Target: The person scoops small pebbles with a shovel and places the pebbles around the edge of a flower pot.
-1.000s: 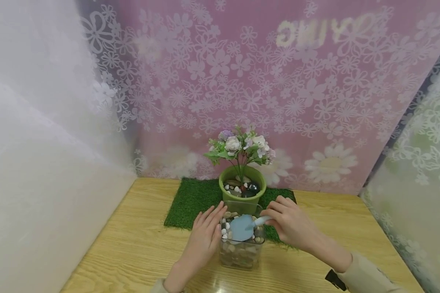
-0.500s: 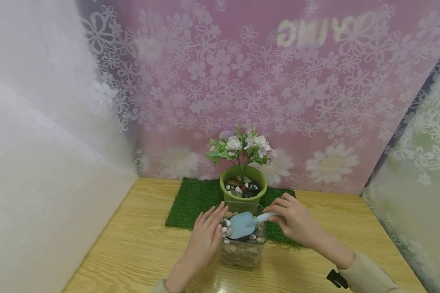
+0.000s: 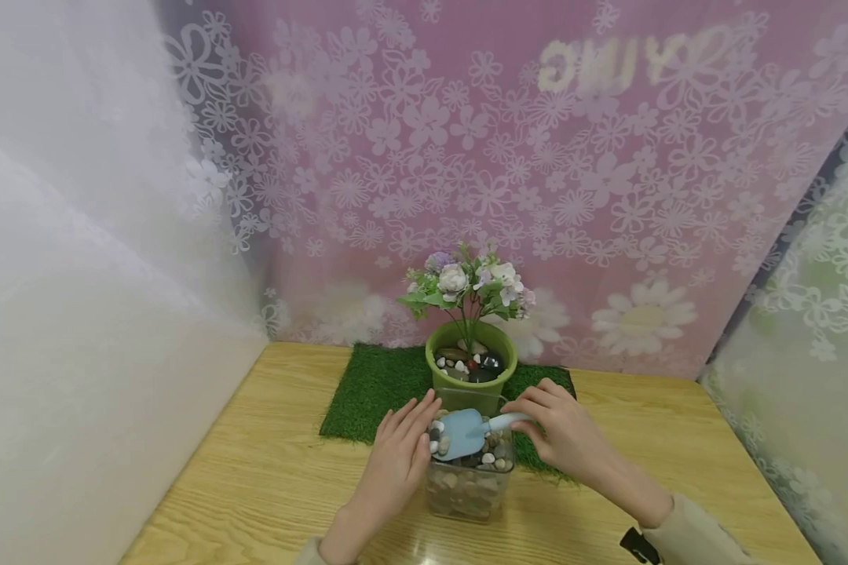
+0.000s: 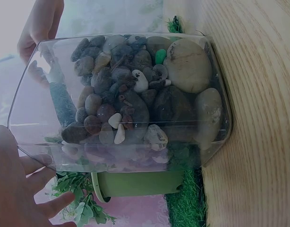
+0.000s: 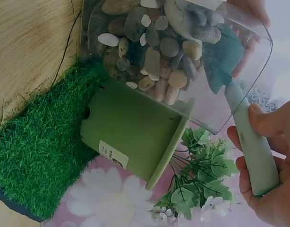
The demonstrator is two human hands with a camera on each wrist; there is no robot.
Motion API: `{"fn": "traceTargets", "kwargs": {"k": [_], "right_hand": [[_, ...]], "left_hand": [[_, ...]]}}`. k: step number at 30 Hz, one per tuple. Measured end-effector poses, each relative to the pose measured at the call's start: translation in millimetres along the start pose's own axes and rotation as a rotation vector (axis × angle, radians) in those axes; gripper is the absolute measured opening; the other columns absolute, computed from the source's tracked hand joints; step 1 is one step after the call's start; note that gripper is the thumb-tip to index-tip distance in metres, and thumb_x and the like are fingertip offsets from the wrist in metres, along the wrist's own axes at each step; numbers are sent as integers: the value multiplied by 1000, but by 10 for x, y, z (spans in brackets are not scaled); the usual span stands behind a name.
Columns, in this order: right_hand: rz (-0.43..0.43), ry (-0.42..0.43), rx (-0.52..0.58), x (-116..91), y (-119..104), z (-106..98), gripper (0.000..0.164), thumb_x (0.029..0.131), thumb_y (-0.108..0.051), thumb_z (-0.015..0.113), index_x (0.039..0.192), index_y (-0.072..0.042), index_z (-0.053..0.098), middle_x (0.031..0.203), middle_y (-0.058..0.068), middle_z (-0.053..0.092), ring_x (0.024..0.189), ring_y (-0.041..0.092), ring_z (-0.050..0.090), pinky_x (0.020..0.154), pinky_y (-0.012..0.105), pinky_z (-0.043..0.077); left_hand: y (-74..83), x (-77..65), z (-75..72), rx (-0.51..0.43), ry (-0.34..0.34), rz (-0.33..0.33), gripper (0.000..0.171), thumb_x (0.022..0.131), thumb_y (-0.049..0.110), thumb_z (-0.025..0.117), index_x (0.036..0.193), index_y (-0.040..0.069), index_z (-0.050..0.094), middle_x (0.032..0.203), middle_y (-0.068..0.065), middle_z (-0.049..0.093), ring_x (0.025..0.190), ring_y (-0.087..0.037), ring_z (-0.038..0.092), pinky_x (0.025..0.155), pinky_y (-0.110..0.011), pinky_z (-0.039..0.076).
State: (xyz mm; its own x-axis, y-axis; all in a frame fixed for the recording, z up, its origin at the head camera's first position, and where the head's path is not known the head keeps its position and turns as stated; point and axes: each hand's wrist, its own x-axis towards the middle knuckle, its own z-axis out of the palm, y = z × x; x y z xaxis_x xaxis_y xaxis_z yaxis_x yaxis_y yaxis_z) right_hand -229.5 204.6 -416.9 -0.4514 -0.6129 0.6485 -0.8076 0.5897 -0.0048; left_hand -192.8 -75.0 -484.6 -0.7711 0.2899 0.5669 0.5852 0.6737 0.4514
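My right hand grips the pale handle of a small blue shovel, thumb on one side and fingers curled round the other. The blade lies inside a clear square container, over the stones, and points left. My left hand has its fingers fairly straight against the container's left side near the rim. In the left wrist view, stones of many sizes show through the wall, with bigger ones at the bottom. The right wrist view shows the shovel handle across my palm.
Just behind the container stands a green pot holding stones and artificial flowers. Under the pot lies a green turf mat on the wooden table. A pink floral curtain hangs behind; pale sheets flank both sides.
The shovel shifted slightly right and up, then back left, its blade turning over the stones in the container. My left hand stayed at the container's side.
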Motion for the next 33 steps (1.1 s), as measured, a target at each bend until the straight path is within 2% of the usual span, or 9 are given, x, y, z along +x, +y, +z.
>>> {"fn": "traceTargets", "kwargs": {"k": [7, 12, 19, 26, 33], "right_hand": [[-55, -56, -51, 31, 23, -38, 23, 79, -14, 82, 101, -11, 75, 91, -2, 69, 78, 13, 47, 68, 30, 40], [-41, -105, -57, 42, 16, -122, 22, 81, -15, 81, 101, -11, 74, 91, -4, 68, 78, 11, 46, 67, 28, 41], [-13, -75, -28, 7, 35, -200, 22, 78, -13, 82, 98, -11, 74, 90, -4, 69, 78, 10, 45, 66, 26, 40], [72, -39, 29, -105, 96, -262, 29, 73, -8, 85, 100, -11, 75, 90, -6, 67, 79, 7, 46, 64, 27, 44], [181, -28, 47, -274, 141, -235, 30, 76, -5, 85, 102, -16, 76, 90, -13, 67, 79, 4, 47, 62, 25, 42]], "left_hand": [[-9, 5, 4, -7, 0, -3, 51, 105, 14, 49, 156, 17, 43, 161, 2, 39, 143, -34, 42, 111, -68, 30], [-25, 11, 25, 4, 0, 2, 49, 106, 15, 49, 155, 16, 45, 161, 2, 39, 143, -33, 43, 111, -68, 31], [-38, 2, 38, -15, -8, -5, 49, 107, 16, 48, 155, 18, 44, 161, 2, 39, 144, -33, 42, 112, -68, 30], [-37, 1, 40, -11, 4, -1, 50, 105, 13, 49, 155, 16, 45, 161, 2, 39, 143, -34, 42, 111, -69, 31], [-34, -7, 24, -10, -8, -9, 52, 105, 12, 49, 156, 19, 42, 162, 2, 39, 143, -34, 42, 111, -69, 30]]}}
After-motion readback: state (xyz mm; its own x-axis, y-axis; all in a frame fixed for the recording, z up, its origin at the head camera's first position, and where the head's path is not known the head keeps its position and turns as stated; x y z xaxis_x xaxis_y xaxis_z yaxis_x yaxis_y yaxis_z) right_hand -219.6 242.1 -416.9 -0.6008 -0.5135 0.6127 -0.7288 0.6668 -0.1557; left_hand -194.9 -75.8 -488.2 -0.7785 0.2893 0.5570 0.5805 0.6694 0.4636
